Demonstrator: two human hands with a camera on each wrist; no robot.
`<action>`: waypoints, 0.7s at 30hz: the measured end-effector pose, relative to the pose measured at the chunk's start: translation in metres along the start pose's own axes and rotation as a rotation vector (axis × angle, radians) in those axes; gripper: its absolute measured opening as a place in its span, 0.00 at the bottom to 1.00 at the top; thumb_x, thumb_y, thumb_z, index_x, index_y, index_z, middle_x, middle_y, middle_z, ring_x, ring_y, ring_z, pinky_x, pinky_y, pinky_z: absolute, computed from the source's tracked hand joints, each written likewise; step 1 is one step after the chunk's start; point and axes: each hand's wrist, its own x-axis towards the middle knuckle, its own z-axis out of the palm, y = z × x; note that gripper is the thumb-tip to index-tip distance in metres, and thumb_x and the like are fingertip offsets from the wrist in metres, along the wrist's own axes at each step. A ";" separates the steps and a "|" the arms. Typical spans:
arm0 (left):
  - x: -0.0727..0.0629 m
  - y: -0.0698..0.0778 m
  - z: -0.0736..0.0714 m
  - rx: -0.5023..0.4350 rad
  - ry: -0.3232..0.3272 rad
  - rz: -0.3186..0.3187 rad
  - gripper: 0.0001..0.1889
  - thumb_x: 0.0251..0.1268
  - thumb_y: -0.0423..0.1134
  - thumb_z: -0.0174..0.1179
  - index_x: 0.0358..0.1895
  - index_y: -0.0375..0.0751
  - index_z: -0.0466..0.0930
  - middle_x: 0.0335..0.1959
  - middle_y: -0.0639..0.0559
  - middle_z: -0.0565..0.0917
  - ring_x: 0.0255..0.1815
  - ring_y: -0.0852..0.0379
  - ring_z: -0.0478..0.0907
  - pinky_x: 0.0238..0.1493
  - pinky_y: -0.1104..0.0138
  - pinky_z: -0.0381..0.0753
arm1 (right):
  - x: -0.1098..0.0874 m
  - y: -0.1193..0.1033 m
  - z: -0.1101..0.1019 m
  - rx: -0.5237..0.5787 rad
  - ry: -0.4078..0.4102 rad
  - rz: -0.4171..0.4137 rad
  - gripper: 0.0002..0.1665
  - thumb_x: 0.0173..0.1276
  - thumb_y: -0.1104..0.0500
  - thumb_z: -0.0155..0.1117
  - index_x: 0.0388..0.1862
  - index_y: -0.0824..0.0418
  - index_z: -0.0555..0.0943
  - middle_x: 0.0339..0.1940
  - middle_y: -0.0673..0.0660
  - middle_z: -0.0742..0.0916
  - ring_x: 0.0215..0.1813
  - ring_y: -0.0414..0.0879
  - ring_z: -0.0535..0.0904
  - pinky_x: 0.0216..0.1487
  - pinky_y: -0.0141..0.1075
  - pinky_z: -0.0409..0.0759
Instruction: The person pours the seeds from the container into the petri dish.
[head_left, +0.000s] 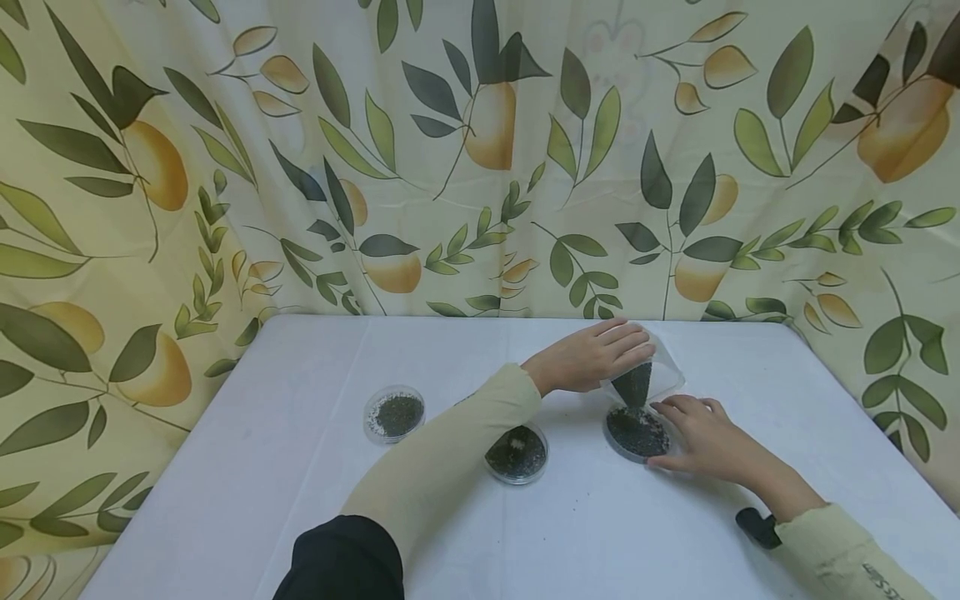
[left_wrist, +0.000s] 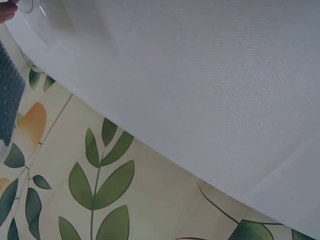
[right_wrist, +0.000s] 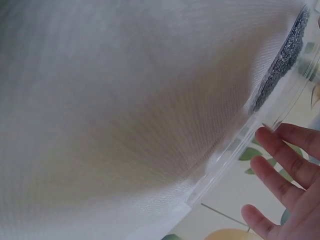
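My left hand (head_left: 592,358) holds a clear, flat-sided container (head_left: 666,360) tilted, its fingers over the top. Dark grains (head_left: 634,383) lie against its lower corner, directly above a round clear dish (head_left: 636,435) of dark granular material. At the left edge of the left wrist view, a mass of dark grains (left_wrist: 9,95) shows. From the right, my right hand (head_left: 705,439) holds the dish, forefinger at its far rim and thumb at its near side. Spread fingers (right_wrist: 280,185) show in the right wrist view, two tips at a clear plastic edge.
A second round dish (head_left: 517,456) of dark material stands mid-table, partly behind the left sleeve. Another dish (head_left: 393,414), with dark and white grains, sits farther left. A few specks dot the white tablecloth (head_left: 600,542). Behind the table hangs a leaf-and-fruit curtain (head_left: 450,192).
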 end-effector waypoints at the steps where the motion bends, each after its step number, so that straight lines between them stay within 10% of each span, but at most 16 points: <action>1: 0.000 0.000 0.000 0.003 0.000 0.001 0.26 0.64 0.38 0.55 0.65 0.43 0.64 0.65 0.50 0.71 0.69 0.54 0.64 0.74 0.63 0.53 | 0.000 0.000 0.000 0.002 -0.002 0.003 0.49 0.45 0.34 0.71 0.55 0.69 0.76 0.53 0.67 0.80 0.58 0.63 0.72 0.54 0.62 0.66; 21: 0.002 0.002 0.004 0.033 0.030 -0.006 0.23 0.68 0.36 0.48 0.66 0.43 0.64 0.65 0.50 0.71 0.69 0.55 0.65 0.74 0.63 0.55 | 0.001 0.002 0.003 0.003 0.003 0.006 0.50 0.44 0.33 0.71 0.57 0.68 0.76 0.57 0.66 0.79 0.58 0.64 0.71 0.47 0.58 0.66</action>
